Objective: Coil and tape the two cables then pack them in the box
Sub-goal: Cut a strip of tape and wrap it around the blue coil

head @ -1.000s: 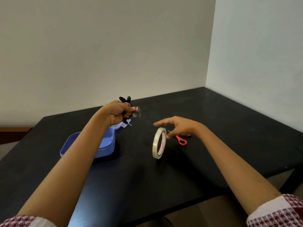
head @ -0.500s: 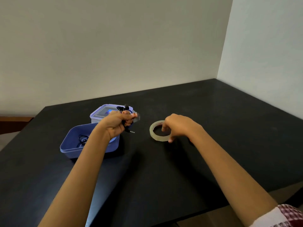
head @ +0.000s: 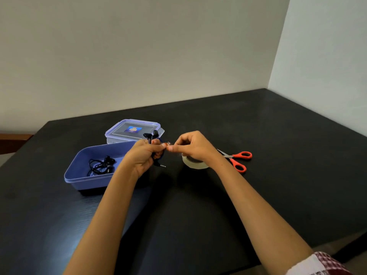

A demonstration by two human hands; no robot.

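Note:
My left hand (head: 143, 155) is closed around a coiled black earphone cable (head: 156, 149); its earbuds stick up above my fingers and its jack hangs below. My right hand (head: 193, 146) pinches a small clear piece of tape (head: 169, 144) at the coil, fingertips touching my left thumb. A second coiled black cable (head: 101, 166) lies inside the open blue box (head: 79, 175) on the left. The roll of clear tape (head: 195, 164) lies flat on the table, partly hidden under my right wrist.
The box's clear lid (head: 133, 131) with a blue label lies behind the box. Orange-handled scissors (head: 237, 158) lie right of the tape roll. The black table (head: 278, 155) meets walls at the back and right; its front edge is near my elbows.
The tape roll went from standing on edge to lying flat. My right hand left it and came across to the coil in my left hand, pinching the tape piece.

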